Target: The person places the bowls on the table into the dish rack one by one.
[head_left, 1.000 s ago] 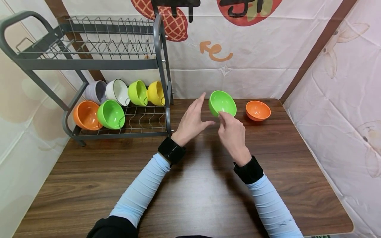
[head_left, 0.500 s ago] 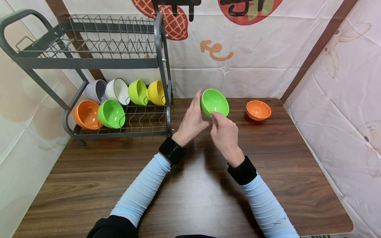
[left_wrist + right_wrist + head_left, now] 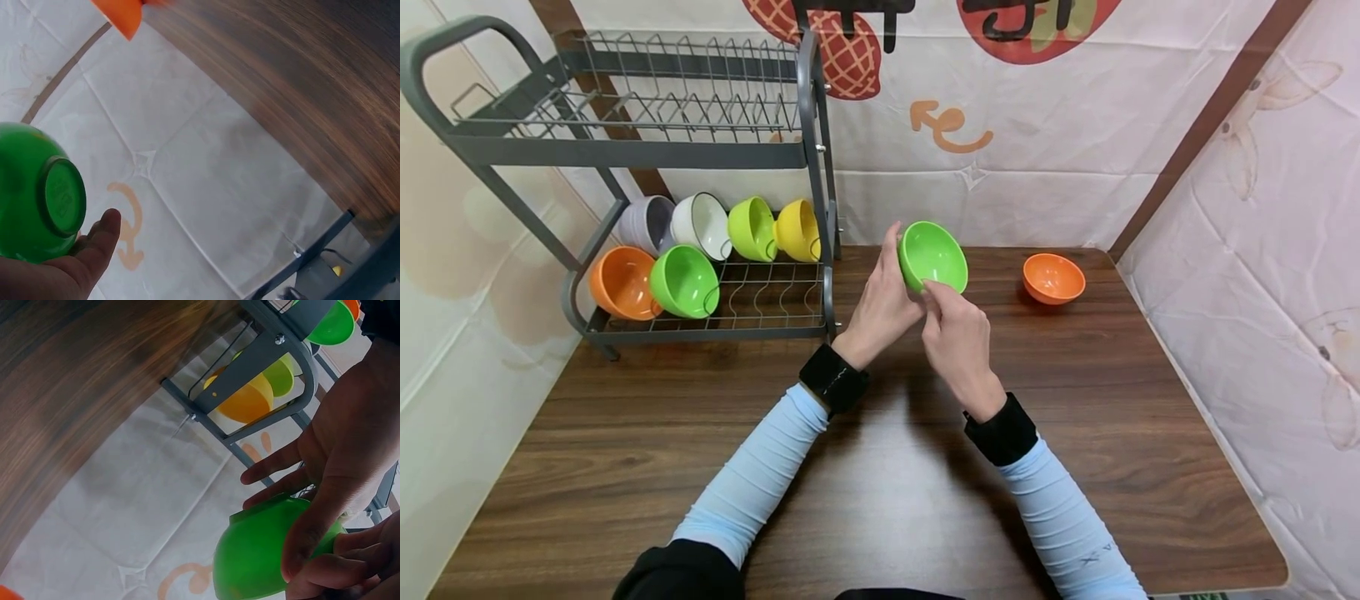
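Note:
A bright green bowl (image 3: 934,254) is held up, tilted with its inside facing me, over the back of the table. My right hand (image 3: 958,337) pinches its near rim between thumb and curled fingers. My left hand (image 3: 880,304) lies along the bowl's left side with fingers fairly straight. The left wrist view shows the bowl's round foot (image 3: 64,197) beside the left fingers (image 3: 100,244). In the right wrist view the left thumb (image 3: 306,540) lies over the bowl's outer wall, and the other left fingers extend past its foot.
An orange bowl (image 3: 1054,279) stands at the table's back right. On the left, a grey two-tier dish rack (image 3: 625,154) holds tilted bowls on its lower tier, among them white (image 3: 702,225), yellow (image 3: 797,231), orange (image 3: 623,283) and green (image 3: 685,282) ones. A printed cloth wall (image 3: 1060,167) rises behind.
My right hand has brought the green bowl left, up against my left hand, which was apart from it a second ago. The left hand has barely moved.

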`<action>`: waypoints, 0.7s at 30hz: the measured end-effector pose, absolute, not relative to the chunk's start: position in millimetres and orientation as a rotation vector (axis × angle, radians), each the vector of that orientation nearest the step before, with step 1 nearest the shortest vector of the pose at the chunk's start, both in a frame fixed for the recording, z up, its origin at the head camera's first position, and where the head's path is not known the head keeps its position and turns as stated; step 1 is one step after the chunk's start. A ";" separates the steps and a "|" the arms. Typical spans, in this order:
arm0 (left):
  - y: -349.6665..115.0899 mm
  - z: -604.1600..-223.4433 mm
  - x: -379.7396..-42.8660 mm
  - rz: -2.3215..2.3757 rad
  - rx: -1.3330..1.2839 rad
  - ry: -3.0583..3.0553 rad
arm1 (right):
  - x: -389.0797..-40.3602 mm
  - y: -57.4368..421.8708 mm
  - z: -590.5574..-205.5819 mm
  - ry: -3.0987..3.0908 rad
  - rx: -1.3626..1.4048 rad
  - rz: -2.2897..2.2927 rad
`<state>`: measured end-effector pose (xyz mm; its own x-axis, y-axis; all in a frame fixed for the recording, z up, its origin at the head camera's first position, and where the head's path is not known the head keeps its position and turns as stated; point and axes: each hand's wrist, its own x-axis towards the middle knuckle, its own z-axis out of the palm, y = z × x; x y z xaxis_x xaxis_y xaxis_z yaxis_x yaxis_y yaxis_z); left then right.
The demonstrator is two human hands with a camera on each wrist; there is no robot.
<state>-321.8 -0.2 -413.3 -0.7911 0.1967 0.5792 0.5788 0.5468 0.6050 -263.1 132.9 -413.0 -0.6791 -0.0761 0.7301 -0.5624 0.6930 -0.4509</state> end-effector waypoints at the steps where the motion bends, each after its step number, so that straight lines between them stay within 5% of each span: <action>1: -1.2 -413.8 -321.7 -1.152 -0.630 -2.336 | -263.0 131.9 -413.7 -2.193 0.488 0.895; 21: -42.9 -400.8 -288.9 -0.989 -0.592 -2.204 | -271.2 117.0 -434.4 -2.098 0.632 1.048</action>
